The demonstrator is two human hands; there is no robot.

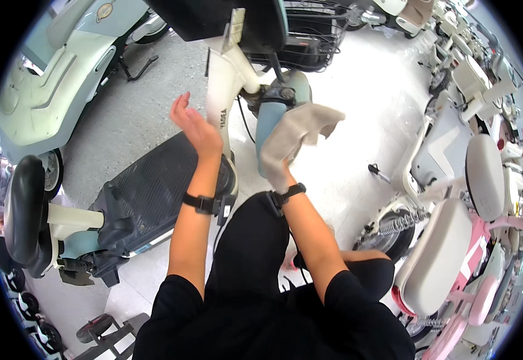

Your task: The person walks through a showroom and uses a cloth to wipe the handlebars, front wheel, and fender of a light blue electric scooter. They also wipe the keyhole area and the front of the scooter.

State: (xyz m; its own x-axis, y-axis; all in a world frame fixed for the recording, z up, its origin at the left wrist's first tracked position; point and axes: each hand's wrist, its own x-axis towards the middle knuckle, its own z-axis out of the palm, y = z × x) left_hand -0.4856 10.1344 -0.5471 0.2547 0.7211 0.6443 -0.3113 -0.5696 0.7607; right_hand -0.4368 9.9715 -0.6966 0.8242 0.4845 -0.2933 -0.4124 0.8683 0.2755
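Observation:
A beige cloth (pixel 297 128) covers most of my right hand (pixel 287 167), which holds it over the blue front mudguard (pixel 268 121) of an electric scooter. Whether the cloth touches the mudguard I cannot tell. My left hand (pixel 197 128) is raised beside the scooter's cream front column (pixel 218 85), which carries the maker's name Yadea. Its fingers are bent and nothing is in it. Below that hand spreads the black ribbed footboard (pixel 149 189). The scooter's black saddle (pixel 25 209) is at the far left.
Over the front wheel hangs a black wire basket (pixel 311 40). A pale green scooter (pixel 59 81) stands at upper left. Close on my right are a grey-seated scooter (pixel 437 256) and a white one (pixel 441 144). A low black wheeled frame (pixel 108 335) lies at lower left.

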